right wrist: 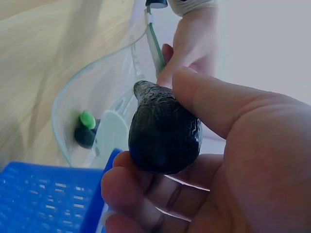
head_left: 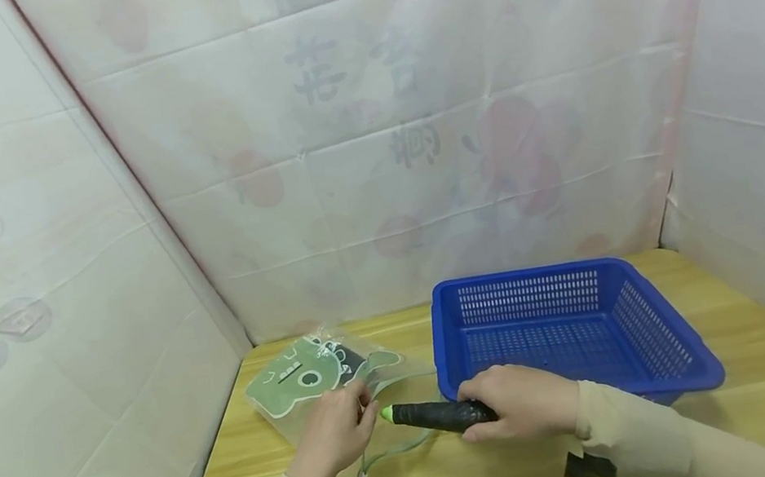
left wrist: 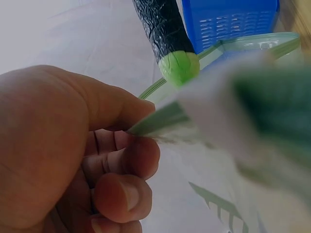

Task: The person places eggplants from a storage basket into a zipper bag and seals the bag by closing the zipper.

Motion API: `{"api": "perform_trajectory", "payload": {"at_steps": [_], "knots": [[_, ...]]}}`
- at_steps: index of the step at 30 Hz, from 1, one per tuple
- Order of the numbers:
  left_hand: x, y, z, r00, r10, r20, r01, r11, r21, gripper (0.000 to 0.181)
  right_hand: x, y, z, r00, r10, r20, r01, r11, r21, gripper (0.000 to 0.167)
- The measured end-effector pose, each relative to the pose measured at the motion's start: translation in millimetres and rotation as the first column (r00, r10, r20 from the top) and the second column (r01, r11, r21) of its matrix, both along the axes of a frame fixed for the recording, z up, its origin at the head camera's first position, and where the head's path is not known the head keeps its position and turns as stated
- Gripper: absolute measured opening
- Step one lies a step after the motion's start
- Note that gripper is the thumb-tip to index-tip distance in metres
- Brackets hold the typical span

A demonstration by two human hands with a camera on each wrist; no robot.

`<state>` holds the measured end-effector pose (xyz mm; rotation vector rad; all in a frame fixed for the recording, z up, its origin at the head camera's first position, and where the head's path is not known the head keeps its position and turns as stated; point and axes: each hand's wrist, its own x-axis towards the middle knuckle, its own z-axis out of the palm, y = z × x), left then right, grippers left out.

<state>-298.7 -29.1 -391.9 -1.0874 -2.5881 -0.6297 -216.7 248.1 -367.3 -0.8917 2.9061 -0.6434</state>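
Observation:
A clear zip bag with a green cartoon print (head_left: 299, 376) lies on the table, its mouth spread toward the person. My left hand (head_left: 337, 431) pinches the bag's green-edged rim (left wrist: 163, 119) between thumb and fingers. Fingers and thumb of my right hand (head_left: 525, 400) grip the thick end of a dark, wrinkled, elongated object (head_left: 442, 415). Its bright green tip (left wrist: 180, 68) points at the left hand, over the bag's opening. Inside the bag, the right wrist view shows another dark item with a green end (right wrist: 87, 119).
A blue perforated basket (head_left: 446, 344) stands on the wooden table (head_left: 744, 324), right of the bag and just behind the right hand. Printed white sheets (head_left: 361, 192) hang behind the table and at both sides.

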Motion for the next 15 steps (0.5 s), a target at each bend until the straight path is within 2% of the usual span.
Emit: {"api": "perform_trajectory", "payload": {"at_steps": [9, 15], "knots": [[0.1, 0.3, 1.4, 1.0, 0.012, 0.014, -0.012, 1.0, -0.008, 0.017, -3.6, -15, -8.3, 0.999, 0.042, 0.018, -0.041, 0.998, -0.044, 0.035], [0.0, 0.0, 1.7, 1.0, 0.012, 0.014, -0.012, 1.0, -0.009, 0.017, -6.3, -25, -16.9, 0.998, 0.039, 0.041, -0.036, 0.997, -0.071, 0.028]]}}
